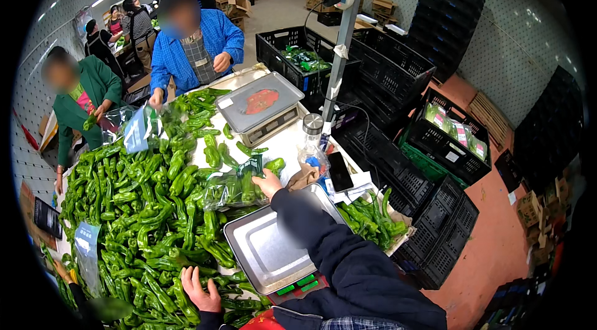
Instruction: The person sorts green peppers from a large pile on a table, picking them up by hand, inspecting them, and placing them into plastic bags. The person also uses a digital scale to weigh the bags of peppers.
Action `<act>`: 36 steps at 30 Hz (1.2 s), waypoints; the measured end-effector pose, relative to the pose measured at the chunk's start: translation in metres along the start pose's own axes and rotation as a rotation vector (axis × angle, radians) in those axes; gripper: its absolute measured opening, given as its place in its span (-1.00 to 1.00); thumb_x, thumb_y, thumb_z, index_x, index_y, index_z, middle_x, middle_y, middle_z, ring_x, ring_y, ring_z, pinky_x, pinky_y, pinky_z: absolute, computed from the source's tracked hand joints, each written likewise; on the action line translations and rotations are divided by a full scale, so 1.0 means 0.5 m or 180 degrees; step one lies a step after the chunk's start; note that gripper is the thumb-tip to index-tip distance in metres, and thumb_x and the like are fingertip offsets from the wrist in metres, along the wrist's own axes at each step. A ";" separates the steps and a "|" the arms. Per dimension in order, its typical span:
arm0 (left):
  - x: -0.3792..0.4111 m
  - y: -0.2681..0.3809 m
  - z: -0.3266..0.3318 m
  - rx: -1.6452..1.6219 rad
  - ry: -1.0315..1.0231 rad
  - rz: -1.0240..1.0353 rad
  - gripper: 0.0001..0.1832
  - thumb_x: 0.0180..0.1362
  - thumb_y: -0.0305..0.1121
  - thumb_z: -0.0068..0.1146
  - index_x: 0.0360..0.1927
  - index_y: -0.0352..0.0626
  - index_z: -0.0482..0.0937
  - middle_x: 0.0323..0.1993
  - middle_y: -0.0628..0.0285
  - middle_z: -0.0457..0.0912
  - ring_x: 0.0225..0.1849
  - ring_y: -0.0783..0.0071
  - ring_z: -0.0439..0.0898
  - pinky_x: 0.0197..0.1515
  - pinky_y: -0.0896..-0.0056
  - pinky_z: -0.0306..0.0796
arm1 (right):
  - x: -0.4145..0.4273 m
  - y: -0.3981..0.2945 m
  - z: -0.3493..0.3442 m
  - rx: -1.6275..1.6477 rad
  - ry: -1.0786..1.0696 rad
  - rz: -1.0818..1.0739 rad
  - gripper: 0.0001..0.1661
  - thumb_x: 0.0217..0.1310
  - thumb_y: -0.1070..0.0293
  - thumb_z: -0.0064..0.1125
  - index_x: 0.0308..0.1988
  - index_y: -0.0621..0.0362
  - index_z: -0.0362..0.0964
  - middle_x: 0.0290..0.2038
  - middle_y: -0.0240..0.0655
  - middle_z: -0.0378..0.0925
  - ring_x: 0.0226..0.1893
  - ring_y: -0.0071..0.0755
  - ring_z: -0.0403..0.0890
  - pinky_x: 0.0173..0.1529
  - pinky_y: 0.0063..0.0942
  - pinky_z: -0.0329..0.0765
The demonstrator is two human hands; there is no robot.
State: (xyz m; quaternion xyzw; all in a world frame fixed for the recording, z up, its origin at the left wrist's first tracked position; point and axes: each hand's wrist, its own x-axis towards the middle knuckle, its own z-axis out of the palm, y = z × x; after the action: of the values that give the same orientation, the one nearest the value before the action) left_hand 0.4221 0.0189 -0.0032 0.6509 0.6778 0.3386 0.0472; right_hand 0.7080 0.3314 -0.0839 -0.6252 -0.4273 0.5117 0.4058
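My right hand [269, 183] grips a clear plastic bag of green peppers [226, 191] by its end, just beyond the near scale's metal tray [266, 246]. This tray holds nothing, and lit green displays [305, 280] show under its near edge. On the near side of the pile, my left hand [201, 290] rests with fingers apart against loose green peppers [154, 218]. It appears to hold nothing. The heap covers much of the white table [198, 153] to my left.
Beyond stands a second scale [261, 101]. A glass jar [312, 126], a phone [340, 171] and a box of peppers [373, 220] line the right edge, near a metal post [343, 50]. Black crates [392, 162] stack beyond. Co-workers [196, 36] stand across and left.
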 end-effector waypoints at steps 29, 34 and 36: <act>-0.079 -0.050 0.099 0.0799 -0.0466 0.0179 -0.25 -0.04 -0.28 0.39 0.31 0.01 0.44 0.48 -0.22 0.05 0.47 -0.13 0.12 0.42 -0.31 -0.04 | -0.433 -0.514 -0.514 0.1313 0.1434 -0.3009 -0.23 0.42 0.37 0.00 0.47 0.23 -0.12 0.05 0.00 0.53 -0.36 -0.48 0.50 -0.17 -0.53 0.44; -0.087 -0.059 0.099 0.0887 -0.0505 0.0171 -0.26 -0.02 -0.23 0.39 0.32 0.04 0.44 0.47 -0.22 0.06 0.45 -0.14 0.15 0.41 -0.29 -0.03 | -0.428 -0.500 -0.455 0.1491 0.1259 -0.2899 -0.21 0.43 0.37 0.00 0.49 0.14 -0.15 0.02 -0.04 0.53 -0.38 -0.51 0.51 -0.20 -0.54 0.44; -0.087 -0.063 0.098 0.0921 -0.0491 0.0203 -0.26 -0.01 -0.21 0.38 0.32 0.04 0.43 0.47 -0.21 0.06 0.44 -0.13 0.16 0.41 -0.29 -0.03 | -0.416 -0.491 -0.438 0.1539 0.1167 -0.2880 -0.22 0.43 0.36 0.00 0.49 0.12 -0.13 0.00 -0.05 0.54 -0.40 -0.52 0.52 -0.23 -0.56 0.44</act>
State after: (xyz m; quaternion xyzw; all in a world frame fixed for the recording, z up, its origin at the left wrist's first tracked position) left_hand 0.4267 0.0011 -0.0735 0.6962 0.6928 0.1878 -0.0059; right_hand 0.8717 0.1934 0.2411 -0.3468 -0.4461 0.2522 0.7856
